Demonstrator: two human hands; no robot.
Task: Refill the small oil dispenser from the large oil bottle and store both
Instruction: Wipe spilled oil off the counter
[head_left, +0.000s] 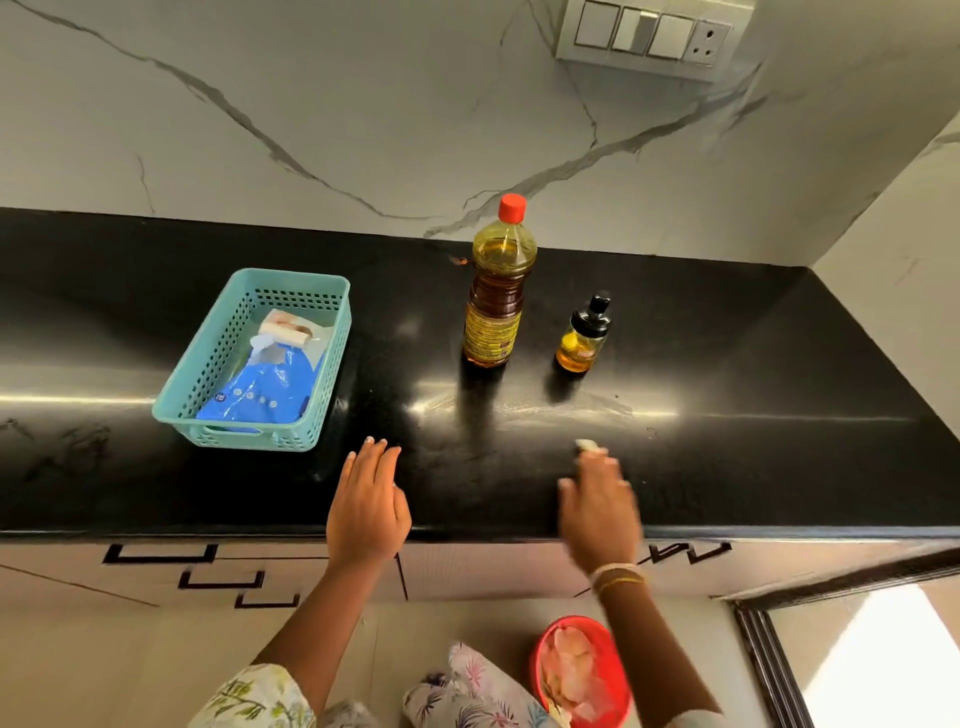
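Starting from the left, a teal basket holding packets sits beyond the left hand, whose fingers lie flat, spread and empty. Ahead of both hands' fingertips stand the capped large oil bottle and small oil dispenser, so either refilling or storing remains. The right hand, blurred, seems to pinch a pale scrap. Bare black counter leaves room.

1. The large oil bottle stands upright on the counter, toward the back wall.
2. The small oil dispenser stands just right of it, apart, slightly nearer the front.
3. The basket sits well to the left, with packets inside.
4. The left hand and right hand lie at the counter's front edge, before the bottles.
5. A bucket sits on the floor below.
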